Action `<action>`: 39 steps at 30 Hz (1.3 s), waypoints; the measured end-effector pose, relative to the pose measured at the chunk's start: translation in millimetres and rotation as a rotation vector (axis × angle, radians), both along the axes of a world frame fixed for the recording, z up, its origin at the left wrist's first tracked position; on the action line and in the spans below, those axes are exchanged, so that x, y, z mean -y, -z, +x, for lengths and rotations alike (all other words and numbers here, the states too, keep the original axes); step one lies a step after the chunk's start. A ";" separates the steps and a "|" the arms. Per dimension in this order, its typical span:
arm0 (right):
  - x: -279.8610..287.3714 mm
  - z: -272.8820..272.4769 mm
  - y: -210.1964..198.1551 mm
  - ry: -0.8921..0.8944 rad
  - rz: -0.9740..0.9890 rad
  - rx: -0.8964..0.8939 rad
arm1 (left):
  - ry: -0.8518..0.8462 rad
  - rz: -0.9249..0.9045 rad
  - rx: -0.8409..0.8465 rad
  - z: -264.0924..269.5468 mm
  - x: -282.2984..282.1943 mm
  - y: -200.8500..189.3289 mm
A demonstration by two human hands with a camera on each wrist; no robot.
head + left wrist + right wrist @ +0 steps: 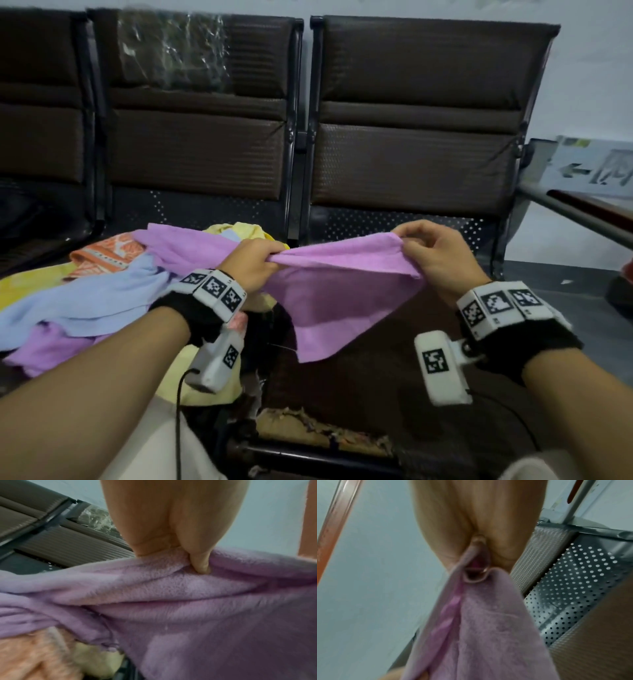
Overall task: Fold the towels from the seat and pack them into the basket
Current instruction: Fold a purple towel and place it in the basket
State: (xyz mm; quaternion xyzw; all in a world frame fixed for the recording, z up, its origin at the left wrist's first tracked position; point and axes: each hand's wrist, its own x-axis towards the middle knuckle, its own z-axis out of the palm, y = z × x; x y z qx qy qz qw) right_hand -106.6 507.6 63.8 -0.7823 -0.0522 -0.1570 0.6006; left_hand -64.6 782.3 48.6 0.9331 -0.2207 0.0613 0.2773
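Dark brown padded seats (394, 359) in a row fill the view, set against a pale wall, with a rail and a printed sign off to the right. Over the front half of the right-hand seat, two hands hold a purple towel (335, 298) stretched between them by its top edge. Its lower part hangs down to a point above the seat cushion, whose front edge is torn.

On one end, the left hand (251, 265) has its fingers curled round a bunched part of the edge; the left wrist view shows a fingertip dug into the pile. At the other corner the right hand (433, 255) pinches the hem between thumb and fingers.

Across the neighbouring seat to the left lies a loose heap (102, 291) of unfolded towels: blue, another purple, yellow, and an orange patterned one towards the back edge. Cloth from the heap spills over the front edge there.

No basket shows in any view, though it may sit out of frame. Judging by this, the task looks early: this towel has no clear fold yet, the heap waits, and nothing is visibly packed.
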 end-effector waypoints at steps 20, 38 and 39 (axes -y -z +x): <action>11.4 -30.9 -15.2 -0.107 -0.001 -0.058 | 0.182 -0.148 -0.038 -21.1 58.1 -2.9; -1.1 -20.6 1.4 0.213 -0.380 0.215 | 0.295 -0.549 -0.108 -38.1 66.9 -24.1; -8.2 -19.9 0.8 0.199 -0.364 0.252 | 0.311 -0.604 -0.146 -39.5 69.1 -23.7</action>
